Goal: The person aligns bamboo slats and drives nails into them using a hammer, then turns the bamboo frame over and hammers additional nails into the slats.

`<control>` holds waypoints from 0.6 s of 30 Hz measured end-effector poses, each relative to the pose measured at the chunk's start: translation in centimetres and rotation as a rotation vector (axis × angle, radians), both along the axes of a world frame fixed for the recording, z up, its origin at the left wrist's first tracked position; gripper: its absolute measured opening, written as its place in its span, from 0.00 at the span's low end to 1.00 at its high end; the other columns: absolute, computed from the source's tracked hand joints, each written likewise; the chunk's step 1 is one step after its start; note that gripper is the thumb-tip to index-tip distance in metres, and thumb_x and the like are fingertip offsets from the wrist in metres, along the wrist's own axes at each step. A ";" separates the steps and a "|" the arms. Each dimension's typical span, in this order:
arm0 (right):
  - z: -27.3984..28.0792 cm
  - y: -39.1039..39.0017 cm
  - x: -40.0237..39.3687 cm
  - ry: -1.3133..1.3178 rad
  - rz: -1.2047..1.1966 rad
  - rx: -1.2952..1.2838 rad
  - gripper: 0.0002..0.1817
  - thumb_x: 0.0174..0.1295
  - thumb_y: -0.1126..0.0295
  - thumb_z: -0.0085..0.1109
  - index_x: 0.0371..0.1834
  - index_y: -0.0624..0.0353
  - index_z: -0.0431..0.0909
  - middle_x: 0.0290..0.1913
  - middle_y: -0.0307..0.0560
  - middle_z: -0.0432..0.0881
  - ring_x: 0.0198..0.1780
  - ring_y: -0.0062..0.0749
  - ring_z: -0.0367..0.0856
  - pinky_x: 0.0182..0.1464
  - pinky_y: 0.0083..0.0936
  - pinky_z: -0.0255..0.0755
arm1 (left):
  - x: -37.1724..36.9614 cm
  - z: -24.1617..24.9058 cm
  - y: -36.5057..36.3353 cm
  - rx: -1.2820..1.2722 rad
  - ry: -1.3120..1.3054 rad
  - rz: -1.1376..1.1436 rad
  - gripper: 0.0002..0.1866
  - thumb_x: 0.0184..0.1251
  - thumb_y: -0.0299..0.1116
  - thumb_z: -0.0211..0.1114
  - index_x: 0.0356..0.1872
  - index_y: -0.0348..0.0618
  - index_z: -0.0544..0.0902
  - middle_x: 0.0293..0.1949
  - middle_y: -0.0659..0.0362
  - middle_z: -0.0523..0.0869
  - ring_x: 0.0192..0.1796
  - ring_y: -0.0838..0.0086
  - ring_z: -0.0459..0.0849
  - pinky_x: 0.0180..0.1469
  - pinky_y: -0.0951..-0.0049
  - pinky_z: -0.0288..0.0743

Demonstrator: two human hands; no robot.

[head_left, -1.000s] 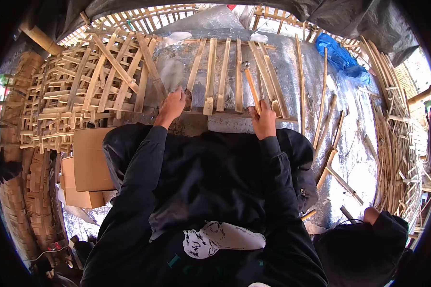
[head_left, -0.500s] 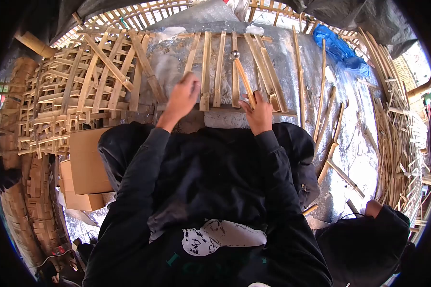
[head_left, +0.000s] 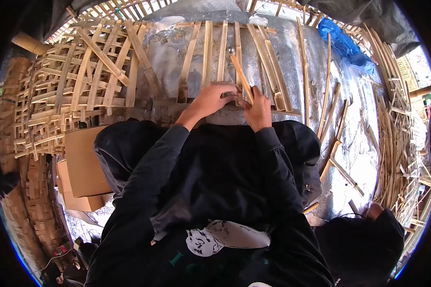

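Observation:
My right hand (head_left: 258, 109) is wrapped round the wooden handle of a hammer (head_left: 241, 75), its small shiny metal head pointing away from me. Close beside it, my left hand (head_left: 209, 99) has its thumb and fingers pinched together near the right fingertips; whatever lies between them is too small to make out. Both hands are over the near end of a bamboo strip (head_left: 238, 38). Further split bamboo strips (head_left: 207, 52) lie side by side, their near ends across a wooden crosspiece (head_left: 170, 104) and their far ends on another bar.
At the left lies a woven bamboo lattice (head_left: 57, 98), with cardboard boxes (head_left: 86, 160) by my knee. Loose bamboo sticks (head_left: 305, 71) and a blue plastic sheet (head_left: 342, 45) are to the right. A bundle of thin strips (head_left: 392, 143) stands beyond, and another person (head_left: 359, 244) sits at lower right.
My left hand has moved right, from the left strips to beside my right hand, and its fingers have come together. The right hand still holds the hammer. The view has shifted slightly.

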State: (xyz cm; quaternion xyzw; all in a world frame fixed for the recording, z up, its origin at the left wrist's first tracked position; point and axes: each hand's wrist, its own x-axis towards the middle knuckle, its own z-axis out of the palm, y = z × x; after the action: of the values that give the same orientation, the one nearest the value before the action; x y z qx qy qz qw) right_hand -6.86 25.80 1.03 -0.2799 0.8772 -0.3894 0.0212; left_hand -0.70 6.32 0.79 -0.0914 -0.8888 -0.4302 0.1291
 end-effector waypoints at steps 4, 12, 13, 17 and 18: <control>-0.8 0.1 -0.1 0.027 -0.028 0.024 0.23 0.61 0.72 0.78 0.55 0.65 0.76 0.41 0.69 0.87 0.50 0.73 0.85 0.48 0.58 0.76 | -0.6 -0.9 0.0 0.035 0.115 -0.029 0.07 0.69 0.28 0.74 0.43 0.38 0.87 0.47 0.52 0.92 0.52 0.51 0.90 0.54 0.58 0.84; -0.6 0.5 -0.4 -0.034 -0.007 0.056 0.26 0.60 0.66 0.81 0.51 0.66 0.74 0.39 0.70 0.86 0.49 0.74 0.84 0.46 0.58 0.76 | 0.0 -0.7 -0.1 0.042 0.030 -0.023 0.07 0.67 0.22 0.75 0.43 0.38 0.86 0.53 0.54 0.93 0.57 0.54 0.91 0.58 0.61 0.84; -0.7 0.5 -0.4 -0.039 -0.008 0.057 0.26 0.60 0.66 0.81 0.51 0.66 0.74 0.39 0.70 0.86 0.49 0.74 0.84 0.46 0.58 0.76 | 0.1 -0.8 -0.1 0.042 0.025 -0.024 0.07 0.67 0.22 0.75 0.43 0.38 0.86 0.53 0.54 0.93 0.57 0.54 0.91 0.58 0.61 0.84; -0.6 0.4 -0.2 -0.018 -0.012 0.046 0.24 0.61 0.65 0.81 0.49 0.66 0.75 0.39 0.70 0.86 0.49 0.74 0.84 0.47 0.57 0.75 | 0.2 -1.3 -0.3 -0.008 0.075 -0.030 0.07 0.68 0.22 0.73 0.42 0.39 0.83 0.54 0.53 0.91 0.57 0.52 0.89 0.57 0.58 0.84; -0.6 0.4 -0.1 -0.011 -0.021 0.046 0.23 0.61 0.65 0.80 0.47 0.68 0.76 0.39 0.71 0.85 0.49 0.74 0.83 0.47 0.56 0.74 | 0.3 -1.4 -0.3 -0.042 0.105 -0.037 0.07 0.68 0.23 0.73 0.41 0.39 0.82 0.54 0.53 0.91 0.56 0.50 0.89 0.55 0.55 0.84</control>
State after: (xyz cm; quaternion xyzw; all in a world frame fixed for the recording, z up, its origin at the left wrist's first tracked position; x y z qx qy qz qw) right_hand -6.96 26.19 0.47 -0.2681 0.8888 -0.3707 0.0286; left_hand -0.42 5.99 -0.61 -0.1332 -0.8877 -0.4084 0.1657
